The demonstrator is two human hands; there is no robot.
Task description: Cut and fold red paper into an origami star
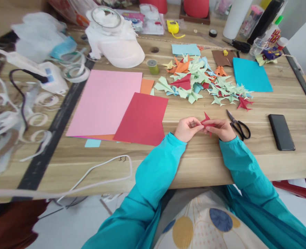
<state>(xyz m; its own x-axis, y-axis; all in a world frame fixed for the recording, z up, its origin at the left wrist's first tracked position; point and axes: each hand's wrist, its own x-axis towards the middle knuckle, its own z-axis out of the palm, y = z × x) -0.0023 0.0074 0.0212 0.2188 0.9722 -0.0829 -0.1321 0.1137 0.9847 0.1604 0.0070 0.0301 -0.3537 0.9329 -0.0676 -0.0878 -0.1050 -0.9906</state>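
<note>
My left hand (188, 128) and my right hand (220, 128) meet over the wooden table (194, 162), both pinching a small folded red paper piece (206, 120) between fingertips. Its pointed tip sticks up between the hands. Both arms wear teal sleeves. Just right of my right hand lie black scissors (238, 125). A red paper sheet (142, 118) lies to the left of my left hand, overlapping a large pink sheet (105, 101).
A heap of folded paper shapes (202, 81) in green, orange, red and blue lies beyond the hands. A blue sheet (251, 74) and a black phone (281, 131) sit at right. White cable (103, 173), tape rolls and clutter fill the left side.
</note>
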